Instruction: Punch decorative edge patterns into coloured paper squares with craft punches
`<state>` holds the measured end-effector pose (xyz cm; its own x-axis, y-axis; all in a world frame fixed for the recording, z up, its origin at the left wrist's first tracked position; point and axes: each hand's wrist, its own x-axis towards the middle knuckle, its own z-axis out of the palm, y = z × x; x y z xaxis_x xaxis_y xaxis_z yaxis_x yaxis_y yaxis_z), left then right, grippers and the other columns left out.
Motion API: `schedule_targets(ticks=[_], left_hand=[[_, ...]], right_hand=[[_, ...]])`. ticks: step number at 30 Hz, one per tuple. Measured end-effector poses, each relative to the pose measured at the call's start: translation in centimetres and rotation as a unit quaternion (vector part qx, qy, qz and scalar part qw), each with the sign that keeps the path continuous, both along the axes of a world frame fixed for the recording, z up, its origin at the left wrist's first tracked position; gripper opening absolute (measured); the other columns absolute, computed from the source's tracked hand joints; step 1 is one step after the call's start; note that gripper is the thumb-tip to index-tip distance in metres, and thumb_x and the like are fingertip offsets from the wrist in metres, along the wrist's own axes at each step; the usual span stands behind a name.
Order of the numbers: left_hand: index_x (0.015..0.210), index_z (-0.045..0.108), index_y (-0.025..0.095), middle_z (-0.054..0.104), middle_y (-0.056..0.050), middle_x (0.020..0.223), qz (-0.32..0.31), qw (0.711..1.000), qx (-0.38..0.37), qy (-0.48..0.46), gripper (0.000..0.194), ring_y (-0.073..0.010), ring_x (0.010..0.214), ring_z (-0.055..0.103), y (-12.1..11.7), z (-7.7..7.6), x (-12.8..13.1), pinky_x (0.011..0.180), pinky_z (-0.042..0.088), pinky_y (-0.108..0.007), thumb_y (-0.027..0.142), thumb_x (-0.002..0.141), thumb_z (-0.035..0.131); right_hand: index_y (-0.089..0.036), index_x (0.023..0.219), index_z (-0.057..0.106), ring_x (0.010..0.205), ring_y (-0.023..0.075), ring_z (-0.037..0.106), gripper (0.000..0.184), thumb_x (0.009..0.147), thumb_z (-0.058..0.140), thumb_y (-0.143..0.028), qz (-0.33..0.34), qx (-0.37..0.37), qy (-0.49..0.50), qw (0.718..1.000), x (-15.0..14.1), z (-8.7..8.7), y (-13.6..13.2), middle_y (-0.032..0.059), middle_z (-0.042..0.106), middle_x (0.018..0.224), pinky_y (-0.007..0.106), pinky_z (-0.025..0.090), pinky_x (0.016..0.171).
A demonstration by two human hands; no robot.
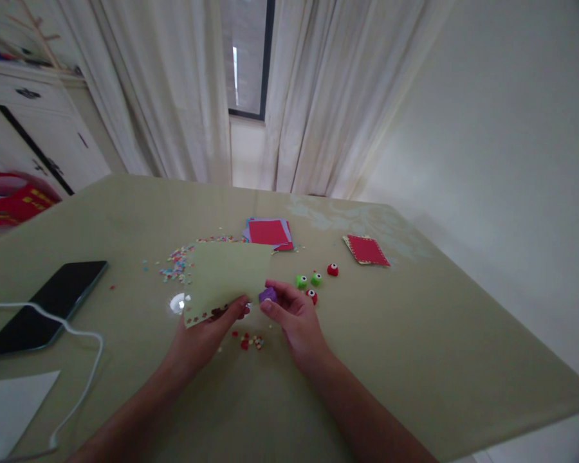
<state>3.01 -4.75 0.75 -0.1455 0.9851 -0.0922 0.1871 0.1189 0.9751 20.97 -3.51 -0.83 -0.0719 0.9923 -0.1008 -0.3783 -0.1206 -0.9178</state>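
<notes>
At left, a phone [62,289] is noted on the tabletop [463,334]. A pale sheet [229,273] is held up by the left hand [200,339]; just beside it, a purple object [267,295] is pinched by the right hand [296,318], near red and green figures [332,270].

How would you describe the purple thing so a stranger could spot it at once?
On the greenish table, find the right hand, near the middle. It holds a small purple thing beside the pale sheet. Unlike the red pieces and green pieces with eye-like spots nearby, it is purple and held, not lying on the table.
</notes>
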Motion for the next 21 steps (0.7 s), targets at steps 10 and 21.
schedule_targets(ticks=[10, 21], left_hand=[[0.088, 0.081, 0.025, 0.087, -0.005, 0.086, -0.043, 0.998, 0.048, 0.011, 0.023, -0.0296, 0.079, 0.083, 0.0, -1.2, 0.1, 0.08, 0.068, -0.042, 0.047, 0.083, 0.077], [0.09, 0.083, 0.027, 0.087, -0.003, 0.095, -0.023, 0.997, 0.064, 0.034, 0.021, -0.03, 0.092, 0.082, 0.2, -0.9, 0.1, 0.094, 0.064, -0.044, 0.046, 0.083, 0.077]], right_hand=[[-0.021, 0.098, 0.078, 0.079, 0.0184, 0.071, 0.047, 0.062, 0.1, -0.04, -0.006, -0.014, -0.005, 1.0, 0.1, 0.2, -0.1, 0.0037, 0.081, 0.091, 0.03, 0.057, 0.072], [-0.022, 0.079, 0.077, 0.071, 0.0157, 0.067, 0.035, 0.057, 0.101, -0.033, 0.057, -0.027, -0.019, 0.998, 0.0, 0.5, -0.4, -0.0021, 0.076, 0.077, 0.029, 0.054, 0.074]])
